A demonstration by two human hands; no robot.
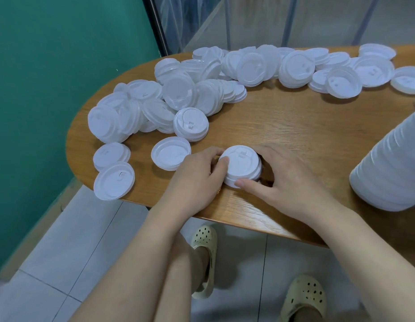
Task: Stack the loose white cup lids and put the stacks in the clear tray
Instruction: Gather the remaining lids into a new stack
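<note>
A short stack of white cup lids (242,162) stands on the wooden table (294,126) near its front edge. My left hand (197,180) grips the stack from the left, thumb on its top rim. My right hand (283,177) holds it from the right, thumb curled round the near side. Several loose white lids (169,98) lie heaped along the table's left and far side. One upturned lid (170,153) lies just left of my left hand. A tall stack of lids (392,168) lies tilted at the right edge. No clear tray shows in view.
A green wall (51,89) borders the table's left end. One lid (114,181) overhangs the table's front-left edge. Below the table are a tiled floor (69,240) and my feet in pale clogs (205,259).
</note>
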